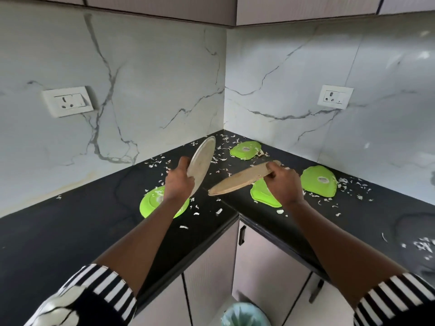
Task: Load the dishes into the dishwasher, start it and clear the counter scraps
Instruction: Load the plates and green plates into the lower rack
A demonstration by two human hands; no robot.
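Head camera: above the black counter (58, 231) corner, the left hand (177, 182) grips a round beige plate (202, 161) nearly upright, rim pointing to 1 o'clock. The right hand (283, 184) clasps a second beige plate (237, 180), long axis 8-to-2 o'clock.

Two white walls (146, 74) veined in grey like marble meet in a corner. Each carries a white socket, one on the left (68, 101) and one on the right (335, 96). A glossy black L-shaped desk (58, 231) runs along both. Beneath it are pale grey cupboard doors (207, 278), one with a dark handle (242, 235). Wall cupboards (164, 8) hang overhead. A pale bin (244, 314) stands below.
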